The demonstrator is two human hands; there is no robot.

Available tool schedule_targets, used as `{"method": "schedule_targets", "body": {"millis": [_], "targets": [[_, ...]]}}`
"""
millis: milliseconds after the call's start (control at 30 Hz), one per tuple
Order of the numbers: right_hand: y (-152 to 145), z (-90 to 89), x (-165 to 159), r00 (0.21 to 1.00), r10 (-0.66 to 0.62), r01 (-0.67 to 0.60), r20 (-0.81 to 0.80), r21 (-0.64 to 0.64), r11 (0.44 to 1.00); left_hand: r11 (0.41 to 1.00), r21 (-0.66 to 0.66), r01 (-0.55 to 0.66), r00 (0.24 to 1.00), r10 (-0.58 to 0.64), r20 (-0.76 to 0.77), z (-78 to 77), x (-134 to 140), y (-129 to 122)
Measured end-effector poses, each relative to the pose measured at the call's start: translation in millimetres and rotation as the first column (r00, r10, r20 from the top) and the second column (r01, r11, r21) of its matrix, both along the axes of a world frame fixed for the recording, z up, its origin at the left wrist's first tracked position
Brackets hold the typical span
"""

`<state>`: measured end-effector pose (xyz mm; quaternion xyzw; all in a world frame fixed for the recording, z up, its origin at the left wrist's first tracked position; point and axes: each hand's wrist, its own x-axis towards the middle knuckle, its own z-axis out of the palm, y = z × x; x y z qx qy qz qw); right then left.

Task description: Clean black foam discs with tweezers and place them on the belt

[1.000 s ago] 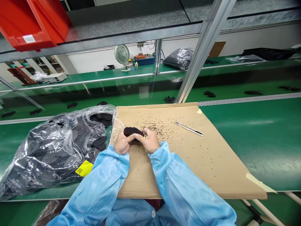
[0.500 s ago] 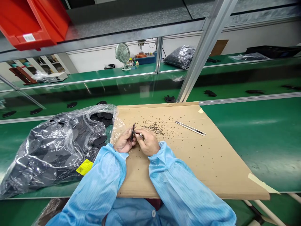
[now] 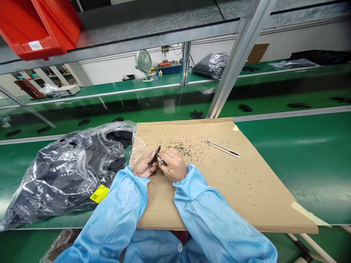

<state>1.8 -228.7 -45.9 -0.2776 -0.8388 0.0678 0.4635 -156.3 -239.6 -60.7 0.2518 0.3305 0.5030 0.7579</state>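
Observation:
Between the fingers and thumb of my left hand (image 3: 144,165) is a thin black plastic disc (image 3: 155,155), tilted so that I see it nearly edge-on. My right hand (image 3: 174,165) is closed around a small metal hand tool (image 3: 161,162); its tip meets the disc, and most of it is hidden by my fingers. Both hands are above a cardboard sheet (image 3: 208,204). Tiny black bits (image 3: 184,149) lie scattered over the cardboard just beyond my hands. Left of my hands, a clear plastic bag (image 3: 63,175) holds many similar black discs (image 3: 116,163), some showing at its mouth.
A slim utility knife (image 3: 223,149) lies on the cardboard to the right. Past its far edge, black pieces (image 3: 196,114) rest on a green conveyor belt (image 3: 153,114). A metal post (image 3: 233,69) rises behind the cardboard, and a red bin (image 3: 41,29) sits upper left.
The black disc has tilted to the right in my left hand. My right hand has turned a little, with the tool's metal part now lower and nearer the disc.

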Motion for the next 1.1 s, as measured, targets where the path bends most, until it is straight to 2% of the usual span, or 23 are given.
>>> {"method": "schedule_targets", "body": {"millis": [100, 200, 300, 367, 467, 533, 567, 633, 700, 733, 800, 867, 933, 1033, 1100], "targets": [[0, 0.8, 0, 1.0, -0.006, 0.006, 0.028, -0.022, 1.0, 1.0, -0.004, 0.001, 1.0, -0.001, -0.022, -3.4, -1, 1], [-1, 0.5, -3, 1.0, -0.005, 0.005, -0.006, -0.075, 0.997, 0.999, -0.016, -0.051, 0.999, 0.051, -0.019, -2.5, 1, 1], [-1, -1.6, -5, 0.98, -0.051, 0.008, -0.194, -0.218, 0.976, 0.982, 0.002, -0.188, 0.982, 0.188, -0.026, 4.6, 7, 3], [1, -3.9, -6, 0.927, -0.158, 0.036, -0.339, -0.339, 0.94, 0.948, 0.024, -0.318, 0.945, 0.319, -0.07, 12.0, 11, 10], [7, -7.5, -5, 0.8, -0.389, 0.112, -0.456, -0.524, 0.844, 0.853, 0.096, -0.513, 0.825, 0.521, -0.219, 25.5, 10, 31], [12, -9.7, -5, 0.718, -0.495, 0.12, -0.489, -0.614, 0.78, 0.786, 0.225, -0.576, 0.695, 0.615, -0.372, 35.8, 3, 54], [14, -10.6, -5, 0.687, -0.523, 0.113, -0.505, -0.637, 0.763, 0.759, 0.321, -0.567, 0.604, 0.648, -0.465, 41.6, -3, 69], [16, -12.4, -6, 0.651, -0.539, 0.1, -0.535, -0.644, 0.759, 0.712, 0.535, -0.455, 0.309, 0.689, -0.655, 54.2, -17, 101], [16, -13.9, -8, 0.642, -0.534, 0.095, -0.551, -0.633, 0.768, 0.72, 0.653, -0.233, -0.01, 0.67, -0.742, 67.2, -28, 134], [16, -14.5, -10, 0.638, -0.533, 0.093, -0.556, -0.632, 0.77, 0.754, 0.646, -0.117, -0.109, 0.637, -0.763, 73.0, -31, 149], [16, -15.6, -12, 0.623, -0.542, 0.09, -0.564, -0.637, 0.766, 0.836, 0.549, -0.001, -0.25, 0.531, -0.81, 81.1, -25, 178], [16, -16.3, -14, 0.59, -0.566, 0.09, -0.576, -0.65, 0.755, 0.894, 0.446, 0.034, -0.304, 0.435, -0.848, 82.8, -5, 203], [16, -16.3, -17, 0.54, -0.602, 0.088, -0.588, -0.672, 0.735, 0.924, 0.373, 0.082, -0.29, 0.38, -0.878, 78.5, 28, 226], [15, -14.9, -23, 0.43, -0.683, 0.066, -0.591, -0.734, 0.676, 0.934, 0.283, 0.217, -0.239, 0.331, -0.913, 66.0, 87, 253], [15, -14.3, -28, 0.348, -0.741, 0.032, -0.574, -0.783, 0.621, 0.93, 0.243, 0.277, -0.246, 0.313, -0.917, 57.5, 125, 265]]}}
